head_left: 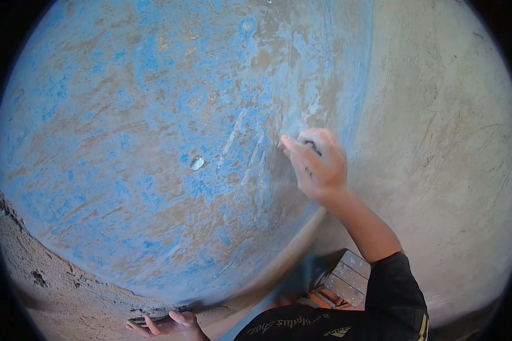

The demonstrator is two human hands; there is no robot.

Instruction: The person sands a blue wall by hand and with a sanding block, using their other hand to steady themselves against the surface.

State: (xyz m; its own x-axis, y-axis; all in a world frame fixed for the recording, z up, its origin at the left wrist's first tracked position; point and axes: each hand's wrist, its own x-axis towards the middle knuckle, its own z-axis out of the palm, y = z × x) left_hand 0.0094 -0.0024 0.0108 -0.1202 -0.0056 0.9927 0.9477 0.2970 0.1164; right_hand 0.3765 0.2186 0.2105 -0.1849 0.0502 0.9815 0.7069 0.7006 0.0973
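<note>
A wall with worn blue paint (125, 165) fills the left and middle of the view, with grey-brown patches showing through. My right hand (320, 162) is raised against it near the blue area's right side. Its fingers are curled together, and a small thing seems to stick out at the fingertips, too small to make out. Pale scrape marks (233, 133) run down the paint to the left of this hand. Low in the view, my left hand (168, 325) is palm up with its fingers apart, holding nothing, near the wall's rough lower edge.
Bare grey-beige wall (438, 142) lies to the right. A slatted wooden stool or chair (347, 278) with paint specks stands below, beside my dark sleeve. A small pale hole or chip (197, 163) marks the blue wall. Rough plaster (57, 267) borders it at the lower left.
</note>
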